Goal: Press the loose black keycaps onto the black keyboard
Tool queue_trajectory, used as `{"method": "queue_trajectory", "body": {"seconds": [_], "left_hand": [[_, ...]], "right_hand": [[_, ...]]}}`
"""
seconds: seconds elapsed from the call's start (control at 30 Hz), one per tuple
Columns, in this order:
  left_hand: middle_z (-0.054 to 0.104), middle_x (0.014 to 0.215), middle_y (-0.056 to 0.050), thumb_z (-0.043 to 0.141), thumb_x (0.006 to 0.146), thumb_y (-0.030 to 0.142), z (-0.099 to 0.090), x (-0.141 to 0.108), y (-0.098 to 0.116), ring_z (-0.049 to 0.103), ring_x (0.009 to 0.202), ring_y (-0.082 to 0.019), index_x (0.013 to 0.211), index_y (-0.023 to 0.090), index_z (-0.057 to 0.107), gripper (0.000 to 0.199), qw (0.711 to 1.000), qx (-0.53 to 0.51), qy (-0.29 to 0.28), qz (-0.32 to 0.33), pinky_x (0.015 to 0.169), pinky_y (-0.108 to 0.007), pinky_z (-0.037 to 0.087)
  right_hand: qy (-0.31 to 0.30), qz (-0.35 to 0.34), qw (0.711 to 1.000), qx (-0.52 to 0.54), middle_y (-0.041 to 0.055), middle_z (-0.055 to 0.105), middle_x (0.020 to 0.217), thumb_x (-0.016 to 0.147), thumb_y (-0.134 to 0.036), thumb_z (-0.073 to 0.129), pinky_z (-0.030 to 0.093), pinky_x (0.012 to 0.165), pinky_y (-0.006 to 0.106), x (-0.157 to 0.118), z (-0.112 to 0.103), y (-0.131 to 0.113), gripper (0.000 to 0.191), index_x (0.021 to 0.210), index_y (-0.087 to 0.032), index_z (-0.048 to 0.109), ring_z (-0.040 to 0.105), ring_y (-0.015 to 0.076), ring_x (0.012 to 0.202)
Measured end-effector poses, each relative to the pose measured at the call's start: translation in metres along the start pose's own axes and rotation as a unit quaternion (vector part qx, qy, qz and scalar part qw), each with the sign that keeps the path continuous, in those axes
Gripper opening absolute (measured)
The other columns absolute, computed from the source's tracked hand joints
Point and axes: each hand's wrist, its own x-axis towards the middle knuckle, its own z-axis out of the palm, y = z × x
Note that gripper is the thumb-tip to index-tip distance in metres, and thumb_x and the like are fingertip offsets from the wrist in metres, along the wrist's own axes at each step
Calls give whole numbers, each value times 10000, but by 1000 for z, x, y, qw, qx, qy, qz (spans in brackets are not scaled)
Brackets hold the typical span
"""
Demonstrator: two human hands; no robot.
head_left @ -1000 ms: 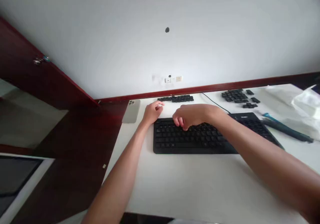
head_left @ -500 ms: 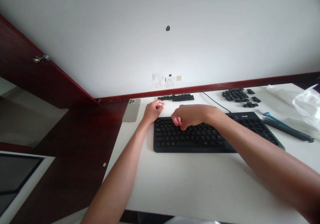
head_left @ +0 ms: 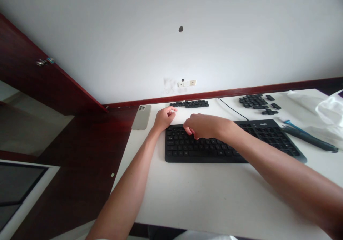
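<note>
My left hand (head_left: pixel 164 119) rests on the white desk (head_left: pixel 203 193) just above the top left corner of a black keyboard (head_left: pixel 214 147). Its fingertips pinch a small white object (head_left: pixel 172 110). My right hand (head_left: pixel 205 126) lies curled over the keyboard's upper left keys, its fingertips down among them. The palm hides what those fingers touch. Beyond the keyboard lies a row of loose black keycaps (head_left: pixel 189 104), a short way above my left hand.
More loose keycaps (head_left: pixel 253 101) lie at the back right. A phone (head_left: pixel 141 117) lies left of my left hand. A dark pen-like tool (head_left: pixel 308 141) and white plastic sheeting (head_left: pixel 331 109) sit at the right. A dark red wooden surface (head_left: pixel 80 143) adjoins the desk's left edge.
My right hand has shifted slightly right and flattened over the keys. The view has tilted a little, and my left hand keeps its pinch.
</note>
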Motion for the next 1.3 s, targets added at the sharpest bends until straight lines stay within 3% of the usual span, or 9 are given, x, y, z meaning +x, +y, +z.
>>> {"method": "queue_trajectory", "body": {"seconds": [0.17, 0.3, 0.43, 0.7, 0.97, 1.17, 1.3], "left_hand": [[496, 582, 56, 529, 840, 220, 1, 0, -3, 437, 563, -120, 981, 194, 740, 255, 1000, 1, 11, 15, 600, -254, 333], [514, 591, 54, 532, 836, 227, 1, 0, -2, 448, 567, -124, 984, 202, 741, 257, 1000, 1, 3, -4, 600, -255, 340], [528, 601, 52, 532, 835, 234, 0, 1, 1, 448, 570, -128, 993, 208, 741, 263, 1000, 5, -3, -20, 603, -255, 343], [524, 603, 53, 530, 852, 242, 0, 0, 1, 447, 574, -126, 1002, 206, 737, 259, 1000, 8, -3, -13, 603, -251, 337], [491, 584, 61, 526, 863, 252, 0, 0, 1, 428, 562, -124, 1010, 198, 737, 263, 1000, 7, -5, -9, 604, -252, 338], [491, 584, 58, 527, 872, 257, 0, 1, 2, 450, 566, -126, 1001, 196, 737, 254, 1000, 11, -5, -6, 610, -251, 344], [505, 585, 55, 526, 863, 249, 0, 1, 4, 463, 572, -131, 1003, 194, 737, 260, 1000, 18, -8, -14, 607, -251, 340]], "right_hand": [[50, 23, 998, -41, 115, 726, 959, 785, -14, 627, 363, 567, 296, -2, 6, -12, 266, 976, -155, 748, 678, 243, 829], [18, 18, 1000, 16, 72, 740, 817, 722, -19, 691, 402, 572, 282, 4, 3, -3, 223, 879, -159, 766, 672, 209, 725], [2, -6, 998, 64, 67, 766, 872, 698, -123, 784, 442, 604, 282, 9, -4, 11, 156, 843, -180, 788, 685, 212, 762], [-40, -49, 991, 121, 33, 771, 798, 723, -166, 745, 470, 661, 305, 18, 0, 28, 143, 857, -196, 784, 692, 206, 727], [9, -5, 999, 52, 62, 730, 1055, 710, -289, 841, 436, 692, 313, 19, 1, 27, 370, 1061, -232, 737, 670, 276, 972], [44, 20, 999, 15, 140, 618, 1295, 705, -300, 864, 451, 797, 334, 14, 2, 22, 764, 1388, -176, 546, 591, 330, 1177], [4, 31, 999, 10, 141, 636, 1291, 768, -257, 804, 458, 812, 351, 10, -3, 14, 712, 1423, -199, 530, 610, 337, 1169]]}}
